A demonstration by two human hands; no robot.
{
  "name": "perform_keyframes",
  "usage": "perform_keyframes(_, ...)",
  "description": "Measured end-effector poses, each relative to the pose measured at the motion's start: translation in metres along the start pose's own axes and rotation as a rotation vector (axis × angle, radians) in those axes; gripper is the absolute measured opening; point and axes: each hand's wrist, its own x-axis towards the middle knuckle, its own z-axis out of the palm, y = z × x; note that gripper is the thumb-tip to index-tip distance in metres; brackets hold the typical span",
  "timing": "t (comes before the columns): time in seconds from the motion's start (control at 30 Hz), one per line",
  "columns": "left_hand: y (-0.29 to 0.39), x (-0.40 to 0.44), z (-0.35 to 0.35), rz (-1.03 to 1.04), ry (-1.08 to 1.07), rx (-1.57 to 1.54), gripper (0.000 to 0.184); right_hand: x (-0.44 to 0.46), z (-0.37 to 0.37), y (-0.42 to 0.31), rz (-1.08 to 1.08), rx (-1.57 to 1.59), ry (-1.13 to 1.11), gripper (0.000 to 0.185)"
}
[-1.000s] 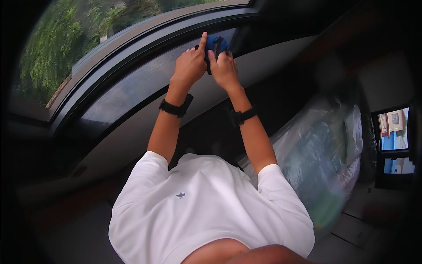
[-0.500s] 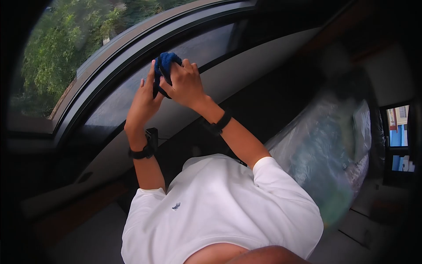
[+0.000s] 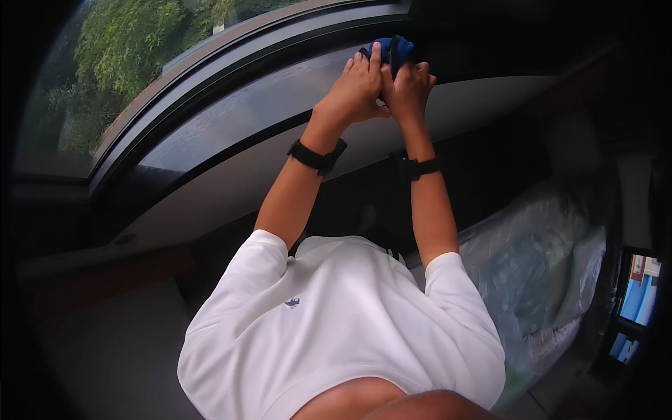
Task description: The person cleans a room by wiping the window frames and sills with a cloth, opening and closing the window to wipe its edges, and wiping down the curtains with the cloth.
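Note:
A blue cloth [image 3: 400, 50] with a dark edge is bunched up against the right part of the lower window pane [image 3: 280, 87]. My right hand [image 3: 409, 91] is closed around the cloth's lower side, fingers curled. Beside it, my left hand [image 3: 350, 91] has its fingers stretched out, with the index finger lying along the cloth's left side and the thumb apart below. The palms and part of the cloth are hidden. Each wrist wears a black band [image 3: 318, 155].
A dark window frame [image 3: 231, 87] curves above the pane, with green trees [image 3: 133, 59] outside. Under it runs a pale wall strip [image 3: 231, 157]. To my right stands something wrapped in clear plastic [image 3: 532, 259]. A small bright window [image 3: 640, 287] shows at far right.
Both hands have moved right and farther out along the pane, taking the blue cloth with them. The left fingers now reach over the cloth's left side. The view has shifted slightly.

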Motion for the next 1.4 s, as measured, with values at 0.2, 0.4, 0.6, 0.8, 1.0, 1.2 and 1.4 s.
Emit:
perform_keyframes(0.2, 0.05, 0.074, 0.059, -0.042, 0.308, 0.08, 0.063, 0.022, -0.023, 0.071, 0.13, -0.13, 0.001, 0.039)
perform_keyframes(0.4, 0.036, 0.041, 0.035, 0.005, 0.232, -0.034, 0.061, 0.018, -0.033, 0.042, 0.11, -0.138, -0.069, 0.035)
perform_keyframes(0.6, -0.005, -0.078, -0.024, -0.159, 0.242, -0.118, 0.067, -0.007, -0.01, -0.072, -0.089, 0.169, -0.022, 0.031)
perform_keyframes(0.8, -0.005, -0.184, -0.065, -0.543, 0.201, 0.003, 0.065, -0.042, 0.008, -0.175, -0.29, 0.458, -0.143, 0.033)
perform_keyframes(1.0, -0.019, -0.217, -0.083, -0.732, 0.152, -0.051, 0.073, -0.053, 0.023, -0.217, -0.44, 0.505, -0.151, 0.033)
perform_keyframes(1.2, -0.012, -0.155, -0.053, -0.587, 0.106, -0.042, 0.076, -0.031, 0.012, -0.155, -0.396, 0.415, -0.106, 0.03)
perform_keyframes(1.4, 0.046, -0.012, 0.0, -0.328, 0.075, 0.143, 0.075, 0.021, -0.011, -0.006, -0.34, 0.214, -0.086, 0.027)
